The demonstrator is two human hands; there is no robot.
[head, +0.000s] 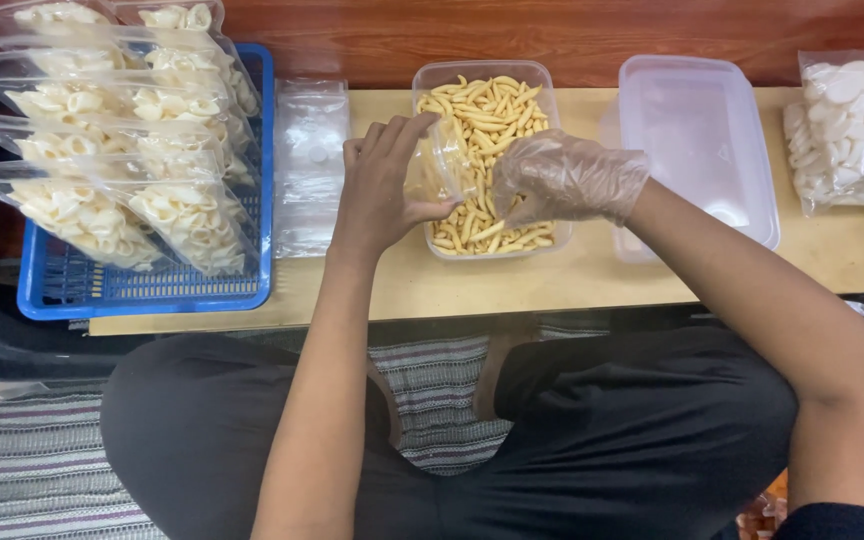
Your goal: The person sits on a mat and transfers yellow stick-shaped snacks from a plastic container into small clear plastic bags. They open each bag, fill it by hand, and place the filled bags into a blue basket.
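**Two hands over a tub of stick snacks**

At the far left a blue basket [147,290] holds rows of filled clear bags of pale curled crackers [122,150], stacked so that they overlap; its right wall hangs partly over the left end of the bench [592,285]. Just beside it lies a flat stack of empty clear bags [310,165].

The bare left hand [380,195] has its fingers [404,135] curled closed around the mouth of a small clear bag [442,160], thumb pinching from below, holding it over the left rim of the clear tub [552,235]. The tub is filled with yellow stick snacks [487,110] and sits mid-bench.

The right hand [567,178] (in a thin transparent glove) rests inside the tub, fingers bunched and closed down among the sticks; whether they actually grip any cannot be told. The two hands are near, with the bag between them.

Right of the tub, touching or nearly so, lies an empty clear container [702,140], and beyond it, at the right edge, a bag of white round crackers [852,130].

The front strip of the bench is open; behind the tub runs a dark wooden surface [512,35].
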